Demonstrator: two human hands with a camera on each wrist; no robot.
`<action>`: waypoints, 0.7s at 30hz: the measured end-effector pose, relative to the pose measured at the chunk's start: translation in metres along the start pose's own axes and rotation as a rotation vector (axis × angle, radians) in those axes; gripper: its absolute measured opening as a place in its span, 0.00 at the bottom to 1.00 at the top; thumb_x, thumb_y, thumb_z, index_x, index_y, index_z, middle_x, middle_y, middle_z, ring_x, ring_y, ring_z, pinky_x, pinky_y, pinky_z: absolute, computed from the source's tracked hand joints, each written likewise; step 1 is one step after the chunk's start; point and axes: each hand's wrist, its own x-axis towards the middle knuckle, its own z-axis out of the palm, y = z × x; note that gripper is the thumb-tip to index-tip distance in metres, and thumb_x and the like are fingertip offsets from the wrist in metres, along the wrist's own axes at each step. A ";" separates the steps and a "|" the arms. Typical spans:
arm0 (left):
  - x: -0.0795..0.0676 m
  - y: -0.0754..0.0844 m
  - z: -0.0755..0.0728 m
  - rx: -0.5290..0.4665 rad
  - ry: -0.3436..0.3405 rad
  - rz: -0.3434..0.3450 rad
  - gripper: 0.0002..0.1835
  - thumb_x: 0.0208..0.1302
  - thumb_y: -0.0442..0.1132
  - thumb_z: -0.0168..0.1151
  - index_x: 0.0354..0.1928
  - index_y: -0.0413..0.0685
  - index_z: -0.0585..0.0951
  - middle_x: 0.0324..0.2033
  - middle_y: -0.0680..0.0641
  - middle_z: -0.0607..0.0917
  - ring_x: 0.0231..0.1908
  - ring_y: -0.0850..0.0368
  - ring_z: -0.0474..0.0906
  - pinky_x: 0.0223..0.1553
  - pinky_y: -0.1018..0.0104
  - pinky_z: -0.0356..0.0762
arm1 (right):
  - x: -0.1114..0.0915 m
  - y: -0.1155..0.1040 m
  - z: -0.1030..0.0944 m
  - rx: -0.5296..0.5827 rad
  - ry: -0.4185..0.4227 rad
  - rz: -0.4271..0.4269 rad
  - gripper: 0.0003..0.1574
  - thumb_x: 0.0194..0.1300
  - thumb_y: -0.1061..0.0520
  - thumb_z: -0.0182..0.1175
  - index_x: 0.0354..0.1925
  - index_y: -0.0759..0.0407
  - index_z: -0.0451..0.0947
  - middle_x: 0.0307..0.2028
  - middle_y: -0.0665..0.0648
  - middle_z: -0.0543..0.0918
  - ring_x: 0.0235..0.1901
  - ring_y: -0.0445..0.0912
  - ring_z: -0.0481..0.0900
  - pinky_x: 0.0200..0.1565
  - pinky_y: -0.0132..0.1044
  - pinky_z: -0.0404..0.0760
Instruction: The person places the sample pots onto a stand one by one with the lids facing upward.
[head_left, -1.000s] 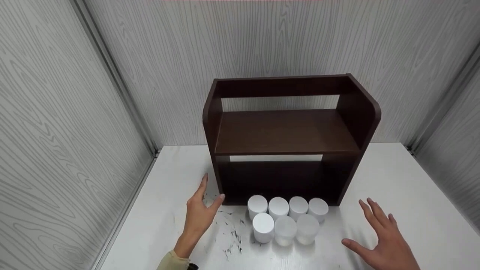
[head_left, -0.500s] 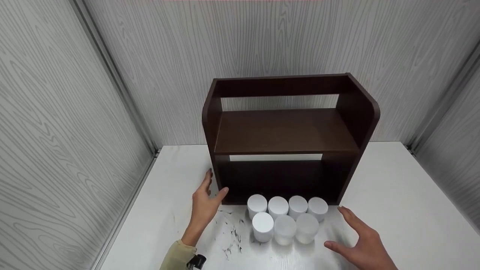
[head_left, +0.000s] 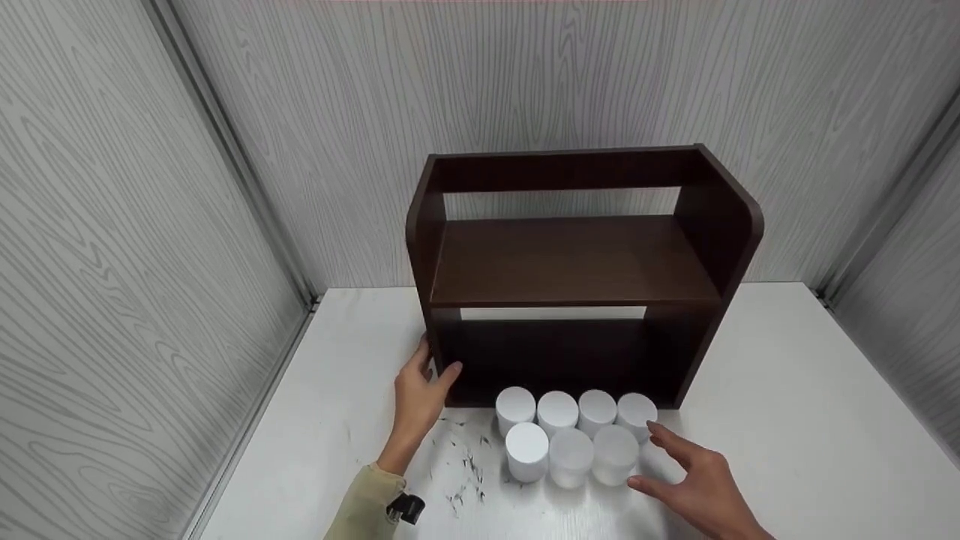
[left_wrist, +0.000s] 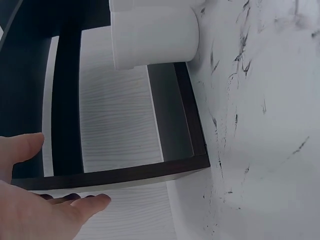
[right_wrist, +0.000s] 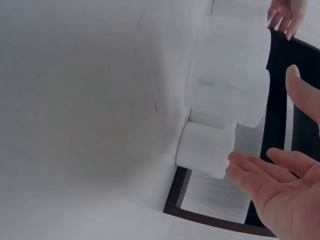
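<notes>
A dark brown two-tier wooden shelf stands on the white table. Several white cylindrical jars are grouped in two rows at its front, two in the front row looking translucent. My left hand is at the shelf's left side panel, with the thumb on the inner side and the fingers on the outer side. In the left wrist view the thumb stands apart from the panel. To the right of the jars, my right hand has its thumb and fingers spread, fingertips right at the right-end jar.
Dark smudges mark the table left of the jars. Grey wood-grain walls enclose the table at the back and on both sides. A black device is worn at the left wrist.
My left hand has moved forward and right to the shelf's side panel. My right hand has moved left toward the jars. The shelf and jars have stayed in place.
</notes>
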 end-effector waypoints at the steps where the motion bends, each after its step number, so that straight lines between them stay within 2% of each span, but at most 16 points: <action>1: 0.001 0.000 0.001 -0.002 0.002 0.001 0.41 0.72 0.35 0.68 0.80 0.32 0.59 0.77 0.33 0.63 0.77 0.38 0.58 0.73 0.43 0.61 | 0.001 0.000 0.001 0.024 -0.009 0.016 0.52 0.49 0.47 0.86 0.69 0.60 0.79 0.62 0.59 0.84 0.60 0.54 0.84 0.60 0.37 0.80; 8: 0.008 -0.003 0.004 0.005 0.052 0.015 0.36 0.73 0.32 0.66 0.78 0.32 0.64 0.75 0.33 0.67 0.75 0.38 0.62 0.71 0.43 0.65 | 0.012 0.002 0.009 0.145 -0.060 0.107 0.47 0.51 0.50 0.85 0.66 0.63 0.81 0.60 0.59 0.86 0.59 0.54 0.84 0.60 0.40 0.81; 16: 0.014 -0.004 0.005 0.055 0.074 0.005 0.28 0.75 0.31 0.62 0.73 0.30 0.71 0.65 0.31 0.79 0.65 0.38 0.77 0.64 0.48 0.77 | 0.017 0.008 0.014 0.181 -0.083 0.083 0.46 0.52 0.52 0.85 0.64 0.68 0.81 0.57 0.61 0.87 0.57 0.52 0.86 0.57 0.37 0.82; 21: 0.015 -0.004 0.005 0.078 0.082 -0.005 0.25 0.75 0.31 0.61 0.71 0.29 0.74 0.61 0.31 0.82 0.61 0.39 0.80 0.60 0.48 0.80 | 0.019 0.010 0.017 0.199 -0.085 0.083 0.45 0.52 0.53 0.85 0.64 0.70 0.81 0.57 0.64 0.86 0.57 0.54 0.86 0.56 0.37 0.83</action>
